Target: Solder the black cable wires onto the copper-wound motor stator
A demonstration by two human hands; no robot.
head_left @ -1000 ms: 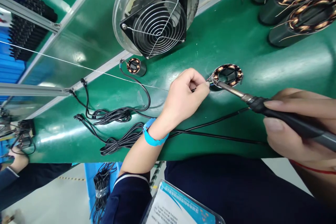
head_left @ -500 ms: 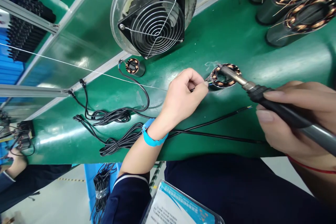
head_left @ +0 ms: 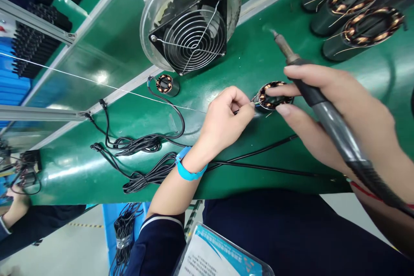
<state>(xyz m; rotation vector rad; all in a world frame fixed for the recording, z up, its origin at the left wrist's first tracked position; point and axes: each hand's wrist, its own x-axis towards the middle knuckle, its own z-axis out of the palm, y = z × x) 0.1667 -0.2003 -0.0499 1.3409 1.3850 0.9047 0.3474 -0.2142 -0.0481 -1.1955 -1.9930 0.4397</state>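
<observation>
We have the stator (head_left: 273, 96) lying flat on the green bench (head_left: 258, 155), at about 5 o'clock from the fan (head_left: 193, 36) and just right of frame centre. Our left hand (head_left: 223, 123) pinches the fine solder wire (head_left: 97, 82) between thumb and forefinger, its tip meeting the stator's 9 o'clock edge; the other fingers curl in. Our right hand (head_left: 326, 112) grips the iron (head_left: 323, 112) in the palm, while its forefinger and thumb (head_left: 286, 110) stretch out and rest on the stator's rim, steadying it.

To do this well, we judge that the stator should stay pinned flat so the thin copper leads do not shift, and the hot tip (head_left: 278, 39) should stay pointed away toward 12 o'clock, clear of the black cables (head_left: 142, 142) and of our own fingers. The wire wants a light, steady pinch close to the joint, so that it does not wander along the winding.

Against the picture half a second back, the iron has lifted off: its tip then lay across the stator's top, with a wisp of smoke beside it, and now it stands well above, near the stack of stators (head_left: 359, 4) at 2 o'clock. Our right fingers, then all wrapped on the handle, now reach to the rim. The left hand has barely moved.
</observation>
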